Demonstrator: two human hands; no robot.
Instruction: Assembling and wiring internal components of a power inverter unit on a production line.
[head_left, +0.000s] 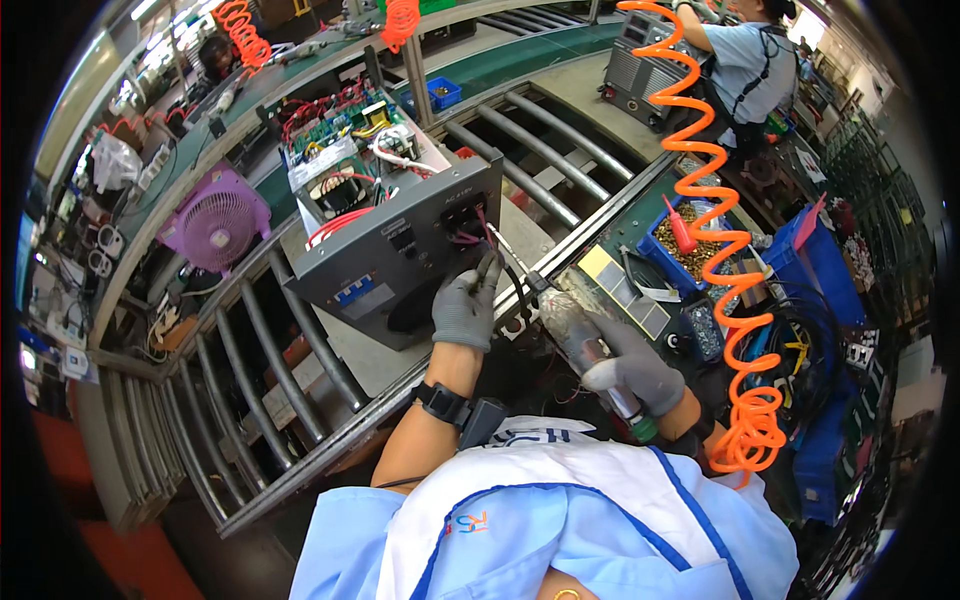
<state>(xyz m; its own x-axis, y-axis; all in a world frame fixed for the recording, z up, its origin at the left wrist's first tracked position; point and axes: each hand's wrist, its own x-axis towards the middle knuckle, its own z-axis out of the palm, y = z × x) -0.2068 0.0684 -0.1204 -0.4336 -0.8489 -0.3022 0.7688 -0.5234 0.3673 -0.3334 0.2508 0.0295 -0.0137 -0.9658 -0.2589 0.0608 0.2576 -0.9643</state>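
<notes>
My left hand (466, 305), in a grey glove, presses its fingers against the lower right of a grey metal panel (392, 255) on an open electronics unit. Pinched under the fingertips seems to be a small black part by some pink wires (466, 237). My right hand (632, 368), also gloved, grips a pneumatic screwdriver (580, 335). Its bit (506, 245) points at the panel beside my left fingers. An orange coiled air hose (735, 300) runs from the tool up to the right.
The unit sits on a roller conveyor (290, 370) with green circuit boards (345, 125) and red wires exposed on top. A purple fan (215, 220) stands at left. Blue bins (690, 255) with screws sit at right. Another person (745, 60) works at the far end.
</notes>
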